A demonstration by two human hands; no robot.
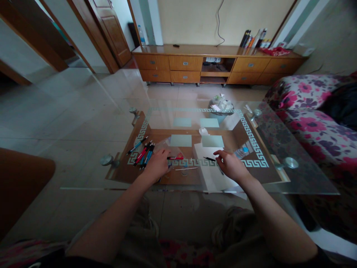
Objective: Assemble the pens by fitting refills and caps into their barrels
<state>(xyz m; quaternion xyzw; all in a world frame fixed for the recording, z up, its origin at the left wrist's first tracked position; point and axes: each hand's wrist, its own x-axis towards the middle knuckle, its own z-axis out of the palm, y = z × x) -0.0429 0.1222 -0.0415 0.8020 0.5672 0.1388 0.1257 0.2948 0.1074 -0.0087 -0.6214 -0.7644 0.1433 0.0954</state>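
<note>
Over the glass bench (304,182), curled left hand (159,160) sits at a red pen (175,158) beside piled pens (145,153), bent-fingered right hand (227,163) at a black pen (209,159); cannot tell whether either grips.

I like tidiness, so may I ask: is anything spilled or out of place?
No spill shows. The basket near the far edge of the glass table looks overfull, its contents heaped high; the pens by the left hand lie jumbled.
</note>
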